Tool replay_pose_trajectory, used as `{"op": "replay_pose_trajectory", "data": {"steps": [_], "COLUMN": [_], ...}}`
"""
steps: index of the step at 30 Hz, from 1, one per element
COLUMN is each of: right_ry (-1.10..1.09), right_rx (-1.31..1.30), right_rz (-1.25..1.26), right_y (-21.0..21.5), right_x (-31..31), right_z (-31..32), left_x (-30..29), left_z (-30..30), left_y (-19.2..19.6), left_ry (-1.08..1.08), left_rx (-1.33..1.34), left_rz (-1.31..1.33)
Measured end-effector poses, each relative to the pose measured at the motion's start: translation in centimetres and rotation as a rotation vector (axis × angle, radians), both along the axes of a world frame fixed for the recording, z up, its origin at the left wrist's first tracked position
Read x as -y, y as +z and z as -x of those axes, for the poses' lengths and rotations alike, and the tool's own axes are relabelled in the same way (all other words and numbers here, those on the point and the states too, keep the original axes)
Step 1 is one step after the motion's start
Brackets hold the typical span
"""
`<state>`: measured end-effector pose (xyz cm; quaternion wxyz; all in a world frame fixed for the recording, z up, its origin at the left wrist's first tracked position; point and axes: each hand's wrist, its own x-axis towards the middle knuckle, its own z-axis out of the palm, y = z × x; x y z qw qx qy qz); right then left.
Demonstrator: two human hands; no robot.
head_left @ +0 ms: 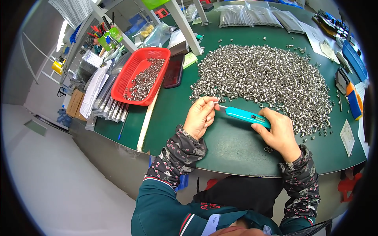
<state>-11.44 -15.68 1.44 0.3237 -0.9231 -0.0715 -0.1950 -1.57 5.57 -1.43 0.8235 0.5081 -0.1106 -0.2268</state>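
Lying well to the left of the left hand [199, 118] and its fingers, some papers [93, 92] and flat silvery packets [112, 104] are heaped at the edge of the green worktop [236, 151]. Nearer to these fingers, on their left and a little farther from the body, stands a red plastic basket [125, 76], in which many small metal pieces [145, 80] are gathered. Between the basket and the fingers, but farther up, there is a dark flat object [174, 70] with a yellow-green note [189, 59] beside it. The left thumb and forefinger are pressed together, pinching a tiny piece [216, 102], which they mostly hide; the other left fingers are curled. Just to the right of this pinch is the tip of a teal cutter [246, 115]; whether it touches the piece, I cannot tell. Its handle slants slightly downward to the right hand [280, 131], whose thumb and fingers are closed around the rear end. Beyond the fingers of both hands spreads a broad pile of small metal rings [264, 74], and behind it lie clear bags [236, 16]. Well to the right of the right fingers, there are a white card [347, 137] and an orange-and-blue tool [354, 101].
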Motion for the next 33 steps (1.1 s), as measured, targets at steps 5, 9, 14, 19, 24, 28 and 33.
{"op": "replay_pose_trajectory", "data": {"steps": [5,9,14,19,24,28,33], "right_ry": [-0.003,-0.004,0.016,0.002,-0.059,-0.078,-0.167], "right_rx": [-0.056,-0.080,-0.104,-0.095,0.010,0.162,0.288], "right_rz": [0.041,0.024,0.016,0.050,0.130,0.227,-0.011], "right_y": [-0.2,-0.1,-0.2,-0.4,-0.2,-0.2,-0.4], "right_x": [0.0,0.0,-0.1,0.0,-0.8,-1.0,0.2], "right_z": [0.0,0.0,0.0,0.1,0.4,0.6,-0.1], "left_x": [0.1,0.1,0.1,0.4,0.3,0.4,-0.1], "left_z": [0.2,0.2,0.3,0.4,0.4,0.5,0.2], "left_y": [0.0,-0.1,-0.1,-0.1,-0.3,-0.3,-0.4], "left_ry": [0.006,0.020,0.030,0.028,0.077,0.077,0.032], "left_rx": [0.044,0.043,0.065,0.105,0.111,0.025,-0.025], "left_rz": [-0.011,-0.027,-0.041,-0.089,-0.115,-0.060,-0.063]}}
